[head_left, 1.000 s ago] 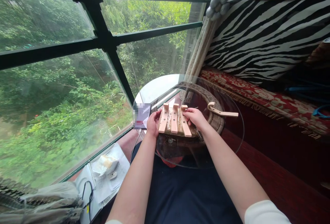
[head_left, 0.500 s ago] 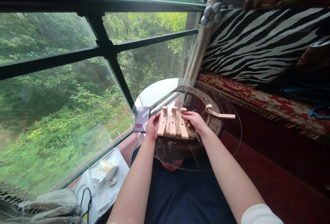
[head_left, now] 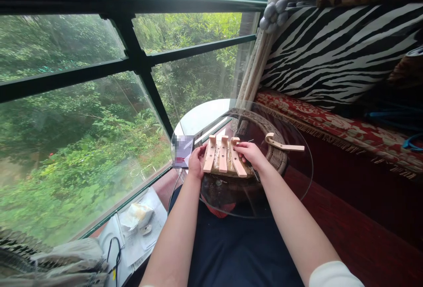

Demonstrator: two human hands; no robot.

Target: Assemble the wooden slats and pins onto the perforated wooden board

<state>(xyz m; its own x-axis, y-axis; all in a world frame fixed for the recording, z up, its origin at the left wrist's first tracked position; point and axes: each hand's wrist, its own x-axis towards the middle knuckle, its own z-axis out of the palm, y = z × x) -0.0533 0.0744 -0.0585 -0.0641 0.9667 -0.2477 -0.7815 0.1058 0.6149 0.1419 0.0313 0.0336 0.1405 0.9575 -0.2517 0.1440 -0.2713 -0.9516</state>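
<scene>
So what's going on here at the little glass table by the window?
A seated person is handling a small wooden assembly of three pale slats on a round glass table. The left hand steadies its left edge, and the right hand presses on the rightmost slat. A separate curved wooden piece lies apart to the right, and a phone sits beside the left hand.

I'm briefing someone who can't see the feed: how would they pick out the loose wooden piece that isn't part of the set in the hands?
Start at the round glass table by the window. On it, right of the right hand, a single pale wooden piece lies flat, apart from both hands. Unlike the three parallel wooden strips held between the left hand and the right, it lies alone, with a hooked end and a long thin handle.
</scene>
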